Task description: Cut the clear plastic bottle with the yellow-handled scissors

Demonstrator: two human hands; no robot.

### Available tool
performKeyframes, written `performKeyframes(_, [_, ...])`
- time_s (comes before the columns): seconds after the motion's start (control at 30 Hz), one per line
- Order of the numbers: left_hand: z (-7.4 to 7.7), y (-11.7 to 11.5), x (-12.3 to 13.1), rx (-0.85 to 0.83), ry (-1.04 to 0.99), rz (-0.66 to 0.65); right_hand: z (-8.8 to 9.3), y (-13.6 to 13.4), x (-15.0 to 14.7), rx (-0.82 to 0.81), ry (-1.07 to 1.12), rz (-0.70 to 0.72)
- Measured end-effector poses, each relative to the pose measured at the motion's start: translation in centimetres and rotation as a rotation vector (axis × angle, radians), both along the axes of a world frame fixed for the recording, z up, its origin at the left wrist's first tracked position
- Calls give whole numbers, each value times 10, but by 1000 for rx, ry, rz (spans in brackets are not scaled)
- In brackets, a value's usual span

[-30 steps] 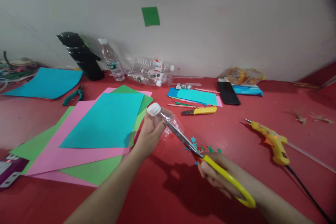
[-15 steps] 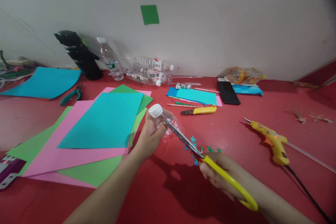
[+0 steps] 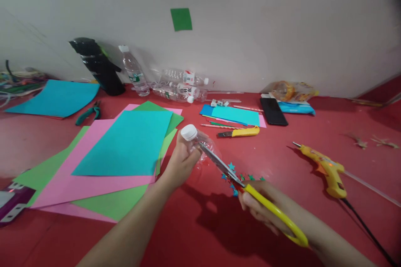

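My left hand [image 3: 181, 159] is closed around the upper part of a clear plastic bottle [image 3: 207, 150], just below its white cap [image 3: 189, 132]. The bottle is held tilted above the red table. In my right hand [image 3: 261, 204] is a pair of scissors [image 3: 221, 164] with yellow handles, gripped with fingers wrapped round them. The blades point up and left, their tips at the bottle's wall beside my left thumb. Whether they pierce the plastic I cannot tell. Small blue and green stars [image 3: 231, 167] lie under the blades.
Left of my hand lie coloured paper sheets [image 3: 125, 146] and pliers [image 3: 89, 113]. A yellow utility knife [image 3: 239, 132], a phone [image 3: 273, 111] and paper strips [image 3: 236, 115] are beyond the bottle. A yellow glue gun [image 3: 326, 171] with a cord rests at right. Several bottles [image 3: 178, 85] line the wall.
The whole view has shifted slightly, so things appear a little further right. Both hands keep their holds, with bottle and scissors in nearly the same position.
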State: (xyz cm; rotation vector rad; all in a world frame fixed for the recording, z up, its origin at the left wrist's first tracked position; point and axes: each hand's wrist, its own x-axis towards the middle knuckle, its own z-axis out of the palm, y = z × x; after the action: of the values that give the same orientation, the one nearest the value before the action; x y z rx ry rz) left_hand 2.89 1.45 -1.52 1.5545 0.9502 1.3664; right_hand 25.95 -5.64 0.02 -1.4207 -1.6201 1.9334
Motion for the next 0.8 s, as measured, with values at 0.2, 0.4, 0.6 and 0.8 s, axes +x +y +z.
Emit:
performKeyframes(0.2, [1,-1,0,-17,8,-7,3,-3,0,41,-35,-2])
performKeyframes(0.4, [-2,0,0,4,32,-6,0,0,2,58,16,-22])
performKeyframes(0.6, [-9,-1,-1,-44,48,-10,3,3,-3,-53,-6,31])
performKeyframes(0.8, [-2,-4,2,-60,11,-12,1,-3,-11,48,-26,-62])
